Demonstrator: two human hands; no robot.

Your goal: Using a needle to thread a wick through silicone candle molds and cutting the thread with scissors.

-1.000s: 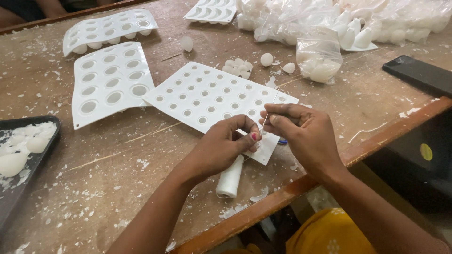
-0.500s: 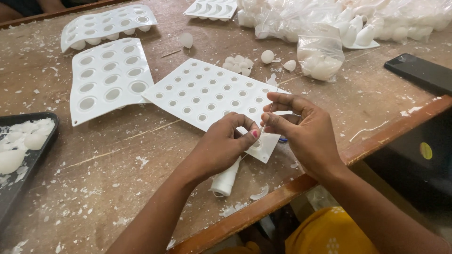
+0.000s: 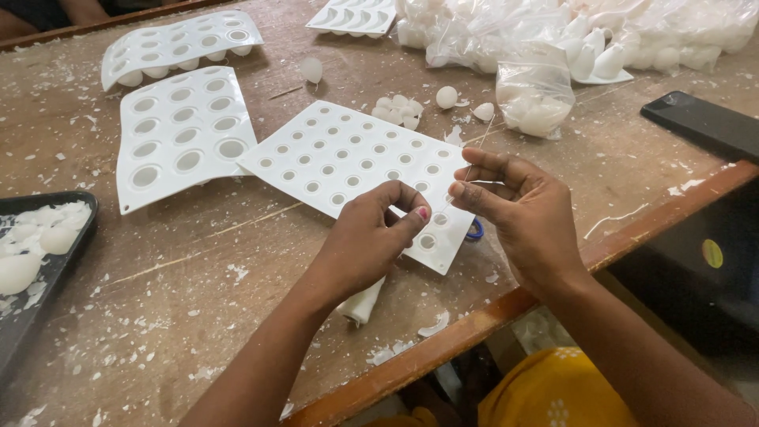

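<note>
Fingers (image 3: 462,190) of the right hand (image 3: 522,217) pinch a thin wick (image 3: 477,152) above the white mould (image 3: 356,170).

Worn, rough wooden table (image 3: 198,261) flecked with wax, smooth matt white plastic mould (image 3: 348,170), glossy black tray (image 3: 47,277)

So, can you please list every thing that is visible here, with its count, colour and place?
flat mould sheet: one, white, many small holes, table centre, under the hands
deep mould trays: two, white, left of the sheet
third tray: one, white, top edge
black tray: one, far left, holds white wax pieces
loose white pieces: several, above the sheet
plastic bags: several, clear, white pieces inside, top right
phone: one, black, right edge
white roll: one, under the left wrist
thin thread: one, pale, pinched in right hand
table: wooden, wax flakes
left hand: fingertips pinched
right hand: holding thread
</note>
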